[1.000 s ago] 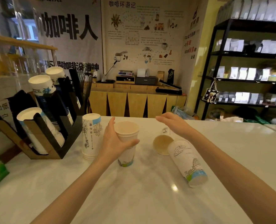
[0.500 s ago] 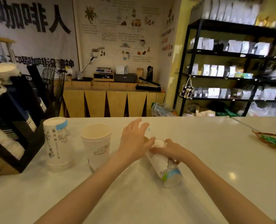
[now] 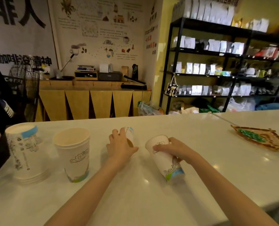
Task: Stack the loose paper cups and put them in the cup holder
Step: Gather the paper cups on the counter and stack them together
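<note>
Left hand (image 3: 120,145): forearm bare, reaching forward from the lower left; palm down, fingers spread and curled over a paper cup (image 3: 130,134) lying on its side, thumb out to the right. The grip looks loose, possibly only resting.

Right hand (image 3: 174,148): forearm bare, entering from the lower right; wrist bent inward, fingers wrapped round the upper wall of a tilted paper cup (image 3: 165,159), near its rim.
</note>
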`<state>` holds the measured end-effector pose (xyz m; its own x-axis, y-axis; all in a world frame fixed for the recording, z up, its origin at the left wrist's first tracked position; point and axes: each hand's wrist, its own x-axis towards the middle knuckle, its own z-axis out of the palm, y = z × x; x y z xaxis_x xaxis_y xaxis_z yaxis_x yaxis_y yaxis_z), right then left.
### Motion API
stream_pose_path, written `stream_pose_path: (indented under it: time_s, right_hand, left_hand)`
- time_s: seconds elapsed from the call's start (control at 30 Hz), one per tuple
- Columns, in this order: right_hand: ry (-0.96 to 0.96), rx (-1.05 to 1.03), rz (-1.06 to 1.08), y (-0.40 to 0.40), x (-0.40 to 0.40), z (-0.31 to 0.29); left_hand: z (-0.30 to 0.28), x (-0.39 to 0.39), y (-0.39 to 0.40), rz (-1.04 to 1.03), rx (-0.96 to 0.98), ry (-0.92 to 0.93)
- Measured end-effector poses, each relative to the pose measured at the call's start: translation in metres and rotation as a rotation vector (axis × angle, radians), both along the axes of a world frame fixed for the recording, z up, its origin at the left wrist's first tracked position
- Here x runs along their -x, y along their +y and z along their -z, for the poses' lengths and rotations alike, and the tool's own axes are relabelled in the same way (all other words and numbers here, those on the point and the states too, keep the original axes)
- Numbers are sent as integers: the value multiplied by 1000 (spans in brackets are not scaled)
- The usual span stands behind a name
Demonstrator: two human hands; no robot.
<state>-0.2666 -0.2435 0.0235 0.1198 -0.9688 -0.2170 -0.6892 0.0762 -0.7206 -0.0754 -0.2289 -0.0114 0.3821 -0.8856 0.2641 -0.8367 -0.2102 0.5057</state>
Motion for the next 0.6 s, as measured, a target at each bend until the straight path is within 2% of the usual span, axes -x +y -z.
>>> stream_pose_path:
  time_s: [0.17, 0.4, 0.6]
  right_hand:
    - [-101, 159, 5, -5, -10, -6]
    - [-362, 247, -29, -10, -38, -17]
    - [-506, 340, -156, -7, -77, -34]
  left_hand:
    - [-13, -7, 13, 14, 139, 44]
    - [-112, -32, 57, 99, 390, 44]
    - [-189, -76, 105, 59, 356, 2]
